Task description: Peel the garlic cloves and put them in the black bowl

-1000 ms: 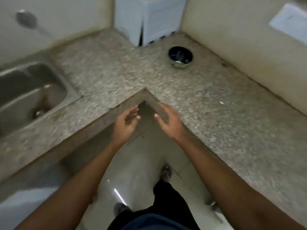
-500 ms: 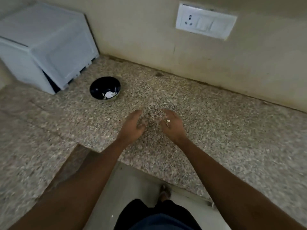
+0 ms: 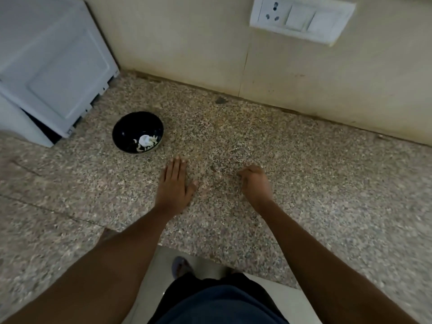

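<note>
left hand (image 3: 174, 183) lies flat, fingers straight, on the speckled stone counter (image 3: 304, 183); right hand (image 3: 256, 183) has fingers curled under, can't tell if it holds anything. black bowl (image 3: 131, 129) sits up-left near the left hand with pale garlic pieces (image 3: 146, 141) inside, probably light, small, papery-slippery and easy to bruise, best pinched at the ends with fingertips. counter looks hard and flat, beige wall behind with a switch plate (image 3: 301, 18), white appliance (image 3: 46, 61) near the bowl in the corner.

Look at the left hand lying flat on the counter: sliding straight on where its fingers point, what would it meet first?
Probably nothing soon: the left hand passes right of the black bowl, over bare granite counter, until the wall.
</note>
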